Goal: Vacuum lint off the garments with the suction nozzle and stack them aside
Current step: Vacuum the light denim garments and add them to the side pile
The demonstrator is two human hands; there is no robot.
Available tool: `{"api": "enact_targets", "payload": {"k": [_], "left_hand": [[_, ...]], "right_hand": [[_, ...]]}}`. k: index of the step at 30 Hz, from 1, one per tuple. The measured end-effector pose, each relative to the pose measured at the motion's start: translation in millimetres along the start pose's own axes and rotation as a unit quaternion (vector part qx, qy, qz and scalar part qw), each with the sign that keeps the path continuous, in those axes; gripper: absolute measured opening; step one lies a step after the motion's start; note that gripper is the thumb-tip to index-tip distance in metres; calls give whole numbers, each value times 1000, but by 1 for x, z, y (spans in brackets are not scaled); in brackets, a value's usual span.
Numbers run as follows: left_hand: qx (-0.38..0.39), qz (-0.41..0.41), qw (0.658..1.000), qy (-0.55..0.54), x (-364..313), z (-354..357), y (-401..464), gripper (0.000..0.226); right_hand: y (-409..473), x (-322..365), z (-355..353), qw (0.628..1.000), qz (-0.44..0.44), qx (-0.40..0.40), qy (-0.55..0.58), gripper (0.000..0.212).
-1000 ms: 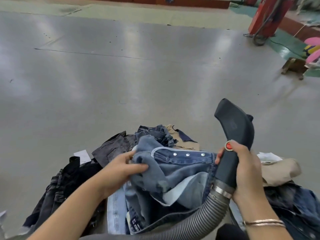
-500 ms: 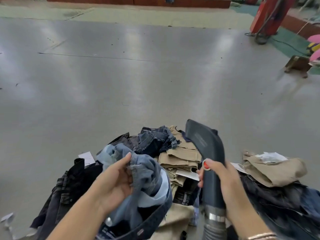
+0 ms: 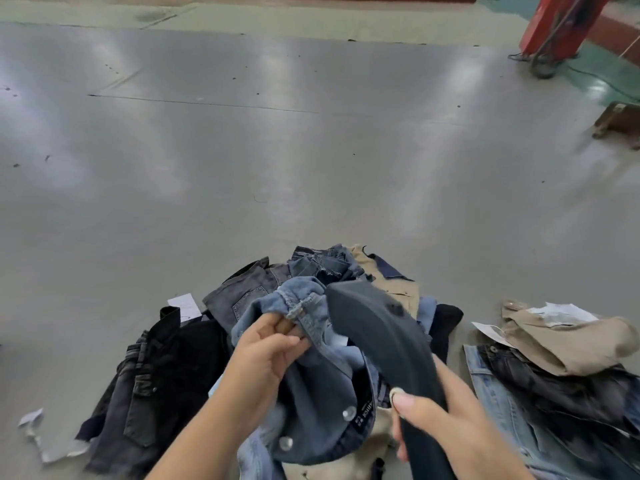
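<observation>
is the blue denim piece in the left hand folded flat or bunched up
Bunched up. The blue denim garment is crumpled in the left hand, its hem gathered in the fingers, not lying flat.

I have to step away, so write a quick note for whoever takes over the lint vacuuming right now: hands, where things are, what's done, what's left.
Left hand: pinches the bunched blue denim garment, held up over the middle pile.
Right hand: grips the black suction nozzle, its head right beside the held denim.
Middle pile: dark jeans, denim and tan pieces heaped on the grey floor.
Right stack: a tan garment on top of denim, apparently the set-aside ones.
Done: seemingly the right stack only.
Left: vacuum the held denim, lay it on the right stack, then work through the middle pile.
</observation>
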State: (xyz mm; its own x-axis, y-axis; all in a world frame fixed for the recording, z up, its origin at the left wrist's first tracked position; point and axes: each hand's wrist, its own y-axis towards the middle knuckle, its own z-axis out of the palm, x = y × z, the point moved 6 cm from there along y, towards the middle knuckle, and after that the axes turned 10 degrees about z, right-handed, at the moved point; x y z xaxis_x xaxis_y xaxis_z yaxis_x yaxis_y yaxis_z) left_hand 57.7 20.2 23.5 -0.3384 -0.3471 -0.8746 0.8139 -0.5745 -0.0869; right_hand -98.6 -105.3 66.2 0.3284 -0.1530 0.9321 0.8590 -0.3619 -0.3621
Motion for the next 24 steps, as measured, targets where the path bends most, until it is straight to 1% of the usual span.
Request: {"api": "enact_targets", "payload": {"k": [2,4,5,7,9,11,15,17,19,21,22,24], "left_hand": [[31,-11,999,-11,0,-1,1,38],[62,-31,998,-3,1,3,-2,31],[73,-44,996,17,2,4,-3,41],[95,-68,991,62,6,3,-4,72],[114,-81,987,81,6,5,-4,86],[127,-84,985,78,5,7,-3,91],[143,-85,984,59,6,11,-2,93],[141,-80,986,50,6,14,-1,92],[127,-70,989,34,5,13,2,90],[111,-63,991,31,3,10,3,89],[114,-60,991,47,3,11,2,89],[135,-59,984,105,10,16,-1,90]], "right_hand": [[-2,0,10,998,-1,31,-54,54],[-2,0,16,996,11,33,-81,54],[-1,0,17,996,15,27,-85,52],[0,1,16,996,17,13,-83,50],[-1,3,16,997,23,11,-76,53],[-1,2,17,998,29,11,-57,59],[-2,2,14,1000,16,4,-7,56],[-5,4,15,999,19,9,37,54],[-6,5,11,995,26,-15,96,46],[-7,6,-3,987,25,-65,147,31],[-7,8,-8,984,24,-76,160,27],[-7,10,-11,985,36,-60,157,28]]}}
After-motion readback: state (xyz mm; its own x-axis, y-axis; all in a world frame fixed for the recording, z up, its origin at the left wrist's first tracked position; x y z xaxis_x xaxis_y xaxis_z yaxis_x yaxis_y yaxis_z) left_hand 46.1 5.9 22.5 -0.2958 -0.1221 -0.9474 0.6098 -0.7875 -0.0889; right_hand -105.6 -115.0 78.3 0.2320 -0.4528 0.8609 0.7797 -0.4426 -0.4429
